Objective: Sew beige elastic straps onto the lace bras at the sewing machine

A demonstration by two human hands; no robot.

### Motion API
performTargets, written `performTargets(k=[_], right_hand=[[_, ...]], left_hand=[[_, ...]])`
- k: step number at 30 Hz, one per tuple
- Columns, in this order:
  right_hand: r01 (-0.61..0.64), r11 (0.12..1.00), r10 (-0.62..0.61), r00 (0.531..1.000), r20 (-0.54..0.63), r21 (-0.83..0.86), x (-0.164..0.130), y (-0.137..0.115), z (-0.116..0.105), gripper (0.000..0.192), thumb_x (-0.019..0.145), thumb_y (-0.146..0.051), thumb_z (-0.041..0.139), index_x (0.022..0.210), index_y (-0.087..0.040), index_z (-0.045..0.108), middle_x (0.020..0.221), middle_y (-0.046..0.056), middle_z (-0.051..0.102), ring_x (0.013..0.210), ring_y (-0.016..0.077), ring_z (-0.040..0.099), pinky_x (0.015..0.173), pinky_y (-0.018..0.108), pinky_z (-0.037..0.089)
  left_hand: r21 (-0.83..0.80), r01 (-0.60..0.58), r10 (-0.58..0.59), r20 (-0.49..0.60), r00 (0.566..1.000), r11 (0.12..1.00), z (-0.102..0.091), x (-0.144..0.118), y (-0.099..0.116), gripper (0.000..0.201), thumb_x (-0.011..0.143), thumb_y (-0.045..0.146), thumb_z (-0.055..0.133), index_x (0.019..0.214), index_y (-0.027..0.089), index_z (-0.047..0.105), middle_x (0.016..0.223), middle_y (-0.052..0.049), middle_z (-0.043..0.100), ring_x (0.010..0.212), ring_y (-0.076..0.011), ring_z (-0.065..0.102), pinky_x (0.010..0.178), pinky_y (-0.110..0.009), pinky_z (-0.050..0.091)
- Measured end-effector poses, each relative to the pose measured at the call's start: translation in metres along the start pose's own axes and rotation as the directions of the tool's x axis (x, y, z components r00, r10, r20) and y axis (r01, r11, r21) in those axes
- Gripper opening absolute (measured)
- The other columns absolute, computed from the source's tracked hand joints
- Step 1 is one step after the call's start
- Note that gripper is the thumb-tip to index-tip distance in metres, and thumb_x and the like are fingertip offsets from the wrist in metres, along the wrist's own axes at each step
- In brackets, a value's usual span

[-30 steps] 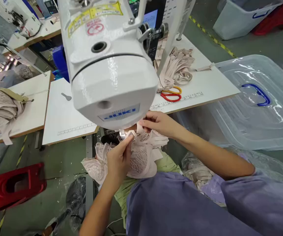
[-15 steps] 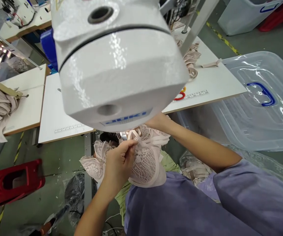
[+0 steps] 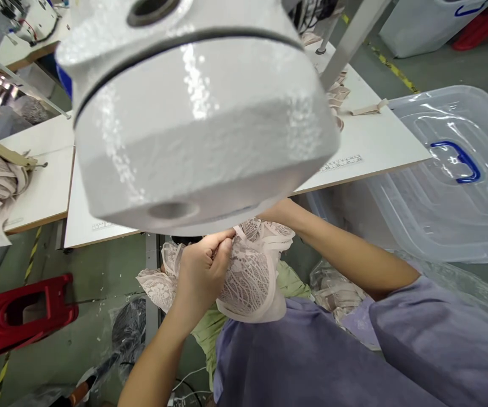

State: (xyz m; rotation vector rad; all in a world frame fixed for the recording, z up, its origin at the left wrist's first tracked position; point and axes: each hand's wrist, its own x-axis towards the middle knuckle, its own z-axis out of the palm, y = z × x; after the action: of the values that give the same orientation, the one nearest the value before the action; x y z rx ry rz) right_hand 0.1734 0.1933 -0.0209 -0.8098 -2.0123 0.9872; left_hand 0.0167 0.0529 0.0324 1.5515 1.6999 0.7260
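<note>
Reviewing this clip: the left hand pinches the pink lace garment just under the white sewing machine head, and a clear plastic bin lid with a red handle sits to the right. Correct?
Not quite. The head view shows the handle on the clear plastic bin lid is blue, not red. The rest holds: the left hand pinches the pink lace garment just under the white sewing machine head.

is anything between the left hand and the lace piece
Nothing visible: the left hand already pinches the lace piece at its top edge. The white machine head hides the right hand's fingers and whatever lies beneath.
</note>
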Motion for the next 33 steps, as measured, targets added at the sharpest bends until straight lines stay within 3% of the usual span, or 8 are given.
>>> performTargets(k=[9, 14, 23, 33], right_hand=[[-0.03, 0.999, 0.029, 0.999, 0.035, 0.043, 0.0001, 0.0001, -0.0009, 0.015, 0.08, -0.007, 0.063, 0.078, -0.018, 0.053, 0.095, 0.003, 0.056, 0.08, 0.0146, 0.052, 0.069, 0.029, 0.045], [-0.042, 0.999, 0.041, 0.999, 0.032, 0.024, 0.0004, -0.0002, 0.0, 0.012, 0.083, -0.01, 0.062, 0.077, -0.016, 0.053, 0.096, 0.003, 0.057, 0.083, 0.0138, 0.053, 0.072, 0.029, 0.044], [-0.028, 0.999, 0.027, 0.999, 0.029, 0.015, 0.0038, 0.0063, -0.0009, 0.016, 0.079, -0.019, 0.066, 0.07, -0.02, 0.052, 0.09, 0.005, 0.058, 0.084, 0.0223, 0.055, 0.069, 0.036, 0.046], [-0.033, 0.999, 0.032, 0.999, 0.028, 0.035, 0.0035, 0.0052, -0.0006, 0.016, 0.076, -0.017, 0.064, 0.069, -0.02, 0.051, 0.091, 0.006, 0.057, 0.082, 0.0211, 0.054, 0.067, 0.035, 0.046]], left_hand=[[-0.002, 0.054, -0.054, -0.006, 0.999, 0.999, -0.003, 0.0029, 0.0002, 0.027, 0.097, 0.031, 0.056, 0.111, 0.023, 0.078, 0.113, -0.003, 0.078, 0.111, -0.0271, 0.071, 0.082, -0.033, 0.061], [0.047, 0.003, -0.002, -0.016, 1.0, 0.999, -0.0023, 0.0058, 0.0007, 0.026, 0.096, 0.031, 0.057, 0.109, 0.023, 0.078, 0.106, -0.004, 0.079, 0.108, -0.0286, 0.072, 0.078, -0.034, 0.062], [0.054, -0.076, 0.079, -0.053, 0.996, 0.996, -0.0001, 0.0078, -0.0042, 0.026, 0.096, 0.035, 0.056, 0.107, 0.026, 0.078, 0.091, -0.003, 0.079, 0.1, -0.0289, 0.073, 0.071, -0.037, 0.062], [0.077, -0.071, 0.075, -0.046, 0.996, 0.994, -0.0012, 0.0091, -0.0024, 0.025, 0.096, 0.036, 0.056, 0.105, 0.028, 0.078, 0.095, -0.005, 0.079, 0.099, -0.0293, 0.074, 0.069, -0.037, 0.062]])
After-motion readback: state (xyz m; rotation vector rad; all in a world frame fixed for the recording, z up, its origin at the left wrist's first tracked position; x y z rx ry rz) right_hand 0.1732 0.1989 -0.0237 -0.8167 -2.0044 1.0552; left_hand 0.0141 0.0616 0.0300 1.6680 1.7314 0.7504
